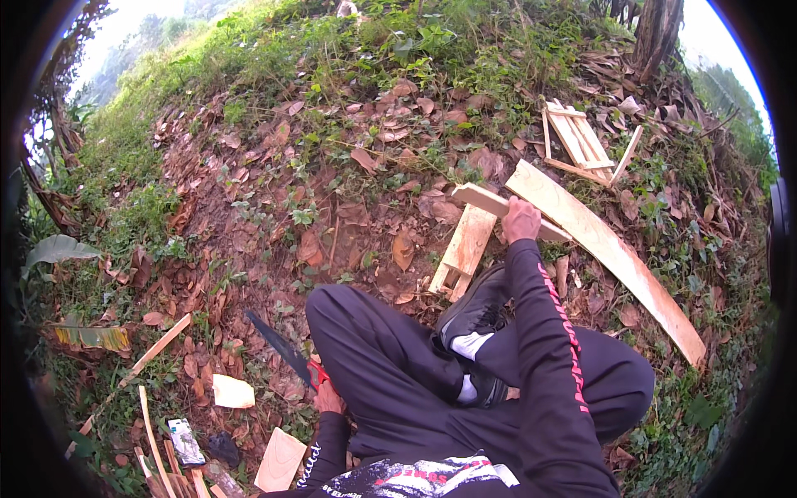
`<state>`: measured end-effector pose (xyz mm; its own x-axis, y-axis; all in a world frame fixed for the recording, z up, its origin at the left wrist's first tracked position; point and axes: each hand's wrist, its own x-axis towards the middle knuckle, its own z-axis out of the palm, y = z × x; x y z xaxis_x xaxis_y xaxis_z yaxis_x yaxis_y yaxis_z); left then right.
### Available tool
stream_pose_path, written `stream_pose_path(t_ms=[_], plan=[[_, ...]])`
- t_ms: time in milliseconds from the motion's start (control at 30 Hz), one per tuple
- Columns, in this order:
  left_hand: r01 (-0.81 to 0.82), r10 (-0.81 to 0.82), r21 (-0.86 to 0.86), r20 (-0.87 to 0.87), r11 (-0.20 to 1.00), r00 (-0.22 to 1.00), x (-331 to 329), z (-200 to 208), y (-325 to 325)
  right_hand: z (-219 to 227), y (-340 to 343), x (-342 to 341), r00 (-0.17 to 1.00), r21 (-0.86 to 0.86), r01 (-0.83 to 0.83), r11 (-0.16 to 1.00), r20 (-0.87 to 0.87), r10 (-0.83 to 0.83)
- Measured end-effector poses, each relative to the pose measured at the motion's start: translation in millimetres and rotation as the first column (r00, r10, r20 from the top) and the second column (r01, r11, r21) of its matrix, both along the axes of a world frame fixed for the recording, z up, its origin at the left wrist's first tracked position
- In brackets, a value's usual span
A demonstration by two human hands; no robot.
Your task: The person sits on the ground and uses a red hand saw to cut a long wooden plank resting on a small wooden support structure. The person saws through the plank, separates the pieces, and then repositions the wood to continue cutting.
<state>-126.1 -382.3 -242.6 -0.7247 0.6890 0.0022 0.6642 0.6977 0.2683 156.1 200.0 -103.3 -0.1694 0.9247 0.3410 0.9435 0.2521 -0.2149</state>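
Down beside my bent left knee, my left hand [329, 398] is closed round the red handle of a hand saw [281, 347]. The saw's dark blade points away to the upper left, low over the ground. Out in front, my right hand [521, 221] grips a short wooden plank [481, 199]. One end of that plank lies over or just above a small wooden piece built from boards [466, 245], next to my shoe. A long, wide board [614, 249] stretches along the right side of my right hand; whether the plank touches it I cannot tell.
A slatted wooden frame [577, 141] lies on the leaves at the far right, near a tree trunk [656, 37]. On my left are a square wood piece [233, 392], another offcut [281, 459], thin strips [154, 353] and a phone-like object [186, 441]. Leaf-strewn ground slopes upward ahead.
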Motion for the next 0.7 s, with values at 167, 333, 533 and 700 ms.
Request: stream_pose_path(t_ms=[167,333,533,700], plan=[[-0.231,0.161,0.286,0.248,0.93,0.955,-8,65,41,37,16,-3,0.999,-0.237,0.04,0.971,0.005,-0.039],[-0.556,0.303,0.613,0.474,0.56,0.827,-38,126,53,-16,20,-15,0.999,-0.498,0.023,0.867,0.046,0.0],[-0.343,-0.057,0.859,0.392,0.379,0.918,-25,246,130,-103,22,22,0.985,-0.567,-0.022,0.823,-0.153,-0.079],[-0.334,-0.189,0.919,0.373,0.211,0.908,-4,242,208,35,12,-43,0.479,-0.275,-0.232,0.933,-0.867,-0.136]])
